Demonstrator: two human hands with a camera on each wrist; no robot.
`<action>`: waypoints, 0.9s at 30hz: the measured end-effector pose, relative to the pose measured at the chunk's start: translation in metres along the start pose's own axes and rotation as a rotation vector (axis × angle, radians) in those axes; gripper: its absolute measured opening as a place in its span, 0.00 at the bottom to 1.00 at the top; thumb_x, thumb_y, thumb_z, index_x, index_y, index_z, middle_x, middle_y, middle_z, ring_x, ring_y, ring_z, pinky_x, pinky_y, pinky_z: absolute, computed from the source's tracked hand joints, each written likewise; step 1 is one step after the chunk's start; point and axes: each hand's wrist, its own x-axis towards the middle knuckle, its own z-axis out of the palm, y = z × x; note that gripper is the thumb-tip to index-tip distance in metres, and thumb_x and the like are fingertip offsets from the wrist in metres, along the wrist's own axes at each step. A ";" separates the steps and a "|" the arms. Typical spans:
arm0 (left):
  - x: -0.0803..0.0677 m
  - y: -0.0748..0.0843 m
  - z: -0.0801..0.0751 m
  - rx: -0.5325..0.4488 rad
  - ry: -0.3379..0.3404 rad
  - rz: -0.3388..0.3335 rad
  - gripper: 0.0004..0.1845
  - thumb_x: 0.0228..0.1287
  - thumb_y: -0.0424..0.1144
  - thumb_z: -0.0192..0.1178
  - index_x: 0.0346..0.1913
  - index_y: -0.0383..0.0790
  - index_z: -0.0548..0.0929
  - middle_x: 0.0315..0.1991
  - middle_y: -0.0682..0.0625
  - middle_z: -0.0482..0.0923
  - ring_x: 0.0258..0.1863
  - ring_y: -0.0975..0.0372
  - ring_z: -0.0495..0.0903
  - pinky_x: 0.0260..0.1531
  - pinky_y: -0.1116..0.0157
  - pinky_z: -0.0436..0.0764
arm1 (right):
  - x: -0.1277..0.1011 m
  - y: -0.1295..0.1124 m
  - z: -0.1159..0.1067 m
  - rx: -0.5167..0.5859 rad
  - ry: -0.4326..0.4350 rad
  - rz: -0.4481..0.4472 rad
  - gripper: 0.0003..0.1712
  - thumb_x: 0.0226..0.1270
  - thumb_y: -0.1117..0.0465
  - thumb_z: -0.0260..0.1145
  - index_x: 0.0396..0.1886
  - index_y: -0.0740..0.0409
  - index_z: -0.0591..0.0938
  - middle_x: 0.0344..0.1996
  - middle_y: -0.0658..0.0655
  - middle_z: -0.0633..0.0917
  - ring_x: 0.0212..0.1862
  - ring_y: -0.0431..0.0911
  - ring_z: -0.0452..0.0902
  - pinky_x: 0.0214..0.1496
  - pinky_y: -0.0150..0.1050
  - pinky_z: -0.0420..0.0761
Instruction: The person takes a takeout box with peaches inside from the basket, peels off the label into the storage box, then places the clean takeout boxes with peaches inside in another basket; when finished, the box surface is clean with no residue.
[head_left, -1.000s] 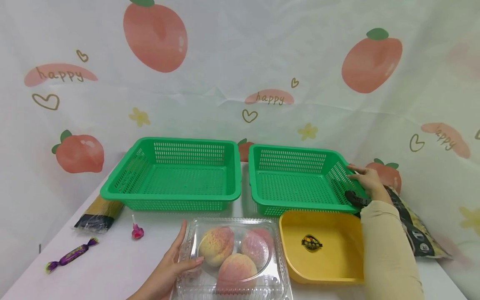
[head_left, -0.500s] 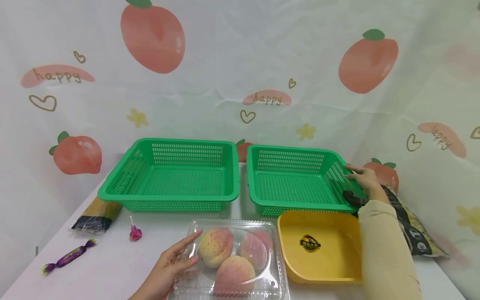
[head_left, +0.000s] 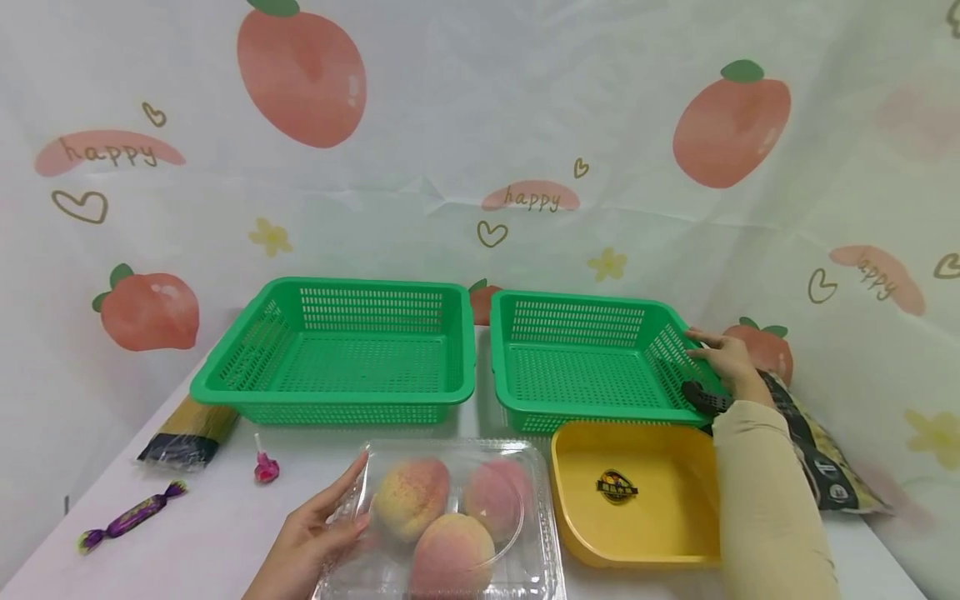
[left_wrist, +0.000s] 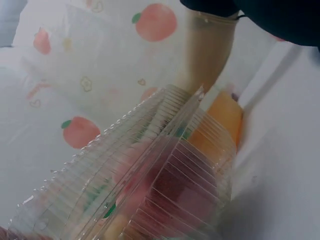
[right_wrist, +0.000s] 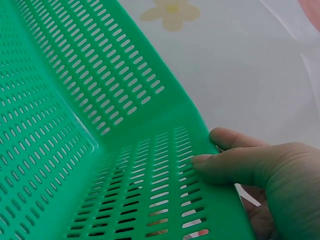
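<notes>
My left hand grips the left side of a clear plastic clamshell box, thumb toward its lid. Several peaches show through the lid. In the left wrist view the box's ribbed side fills the lower middle, with a peach behind it. My right hand holds the right rim of the right green basket. In the right wrist view, the thumb lies inside the basket wall and other fingers are outside, partly hidden.
Another green basket stands at left. A yellow basin sits right of the box. On the left lie a wrapped candy, a lollipop and a brown packet. A black-and-yellow bag lies far right, beneath my forearm's side.
My left hand and the peach box have shifted slightly left, and the left fingers have changed position along its edge. The whole head view drifts a little. The right hand stays on the basket rim.
</notes>
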 end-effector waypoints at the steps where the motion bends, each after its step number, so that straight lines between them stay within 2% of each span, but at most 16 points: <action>1: 0.000 0.001 -0.002 -0.004 -0.003 0.012 0.33 0.62 0.28 0.55 0.70 0.41 0.59 0.58 0.79 0.65 0.55 0.82 0.67 0.40 0.65 0.83 | 0.000 0.001 0.000 -0.001 0.001 0.001 0.28 0.70 0.66 0.53 0.68 0.69 0.60 0.70 0.69 0.51 0.71 0.68 0.39 0.67 0.64 0.55; 9: -0.002 0.013 -0.009 -0.100 -0.073 0.078 0.32 0.65 0.25 0.51 0.71 0.42 0.58 0.60 0.75 0.67 0.56 0.80 0.70 0.43 0.67 0.82 | 0.003 0.004 0.000 0.007 0.010 0.009 0.29 0.70 0.65 0.54 0.68 0.68 0.61 0.71 0.68 0.51 0.72 0.68 0.38 0.67 0.64 0.55; 13: 0.003 0.024 -0.008 -0.122 -0.123 0.068 0.32 0.66 0.26 0.50 0.71 0.44 0.57 0.61 0.75 0.66 0.56 0.78 0.71 0.45 0.67 0.81 | 0.003 0.003 -0.001 0.009 0.007 0.020 0.29 0.70 0.65 0.53 0.68 0.68 0.60 0.71 0.69 0.51 0.72 0.68 0.37 0.67 0.64 0.55; 15: 0.007 0.033 -0.004 -0.140 -0.158 0.052 0.32 0.67 0.28 0.49 0.72 0.45 0.55 0.67 0.69 0.60 0.57 0.77 0.70 0.47 0.66 0.81 | 0.003 0.003 -0.001 0.010 0.008 0.023 0.29 0.70 0.65 0.53 0.68 0.68 0.60 0.71 0.69 0.51 0.72 0.68 0.37 0.67 0.64 0.54; 19: 0.015 0.054 0.007 -0.139 -0.188 0.005 0.33 0.68 0.31 0.50 0.73 0.48 0.53 0.75 0.48 0.44 0.58 0.77 0.70 0.50 0.63 0.79 | 0.003 0.002 -0.001 0.012 0.015 0.017 0.28 0.70 0.66 0.53 0.68 0.68 0.60 0.71 0.68 0.51 0.72 0.68 0.37 0.68 0.63 0.54; 21: 0.019 0.066 0.013 -0.112 -0.182 -0.009 0.33 0.67 0.32 0.51 0.73 0.49 0.53 0.74 0.40 0.41 0.63 0.68 0.67 0.50 0.62 0.80 | 0.003 0.002 0.000 0.018 0.018 0.011 0.28 0.70 0.66 0.53 0.68 0.68 0.60 0.71 0.68 0.51 0.72 0.67 0.38 0.68 0.63 0.55; 26: 0.028 0.090 0.029 -0.086 -0.185 0.002 0.34 0.66 0.33 0.54 0.72 0.49 0.55 0.73 0.40 0.45 0.70 0.45 0.52 0.51 0.59 0.79 | 0.004 0.004 0.002 0.034 0.022 0.009 0.29 0.70 0.65 0.54 0.68 0.68 0.60 0.71 0.68 0.51 0.72 0.67 0.38 0.67 0.63 0.55; 27: 0.030 0.093 0.032 -0.088 -0.184 0.005 0.34 0.65 0.33 0.54 0.72 0.50 0.56 0.73 0.40 0.46 0.70 0.44 0.52 0.52 0.58 0.79 | 0.004 0.004 0.002 0.033 0.023 0.010 0.29 0.70 0.65 0.54 0.68 0.68 0.60 0.71 0.68 0.51 0.72 0.67 0.38 0.67 0.63 0.55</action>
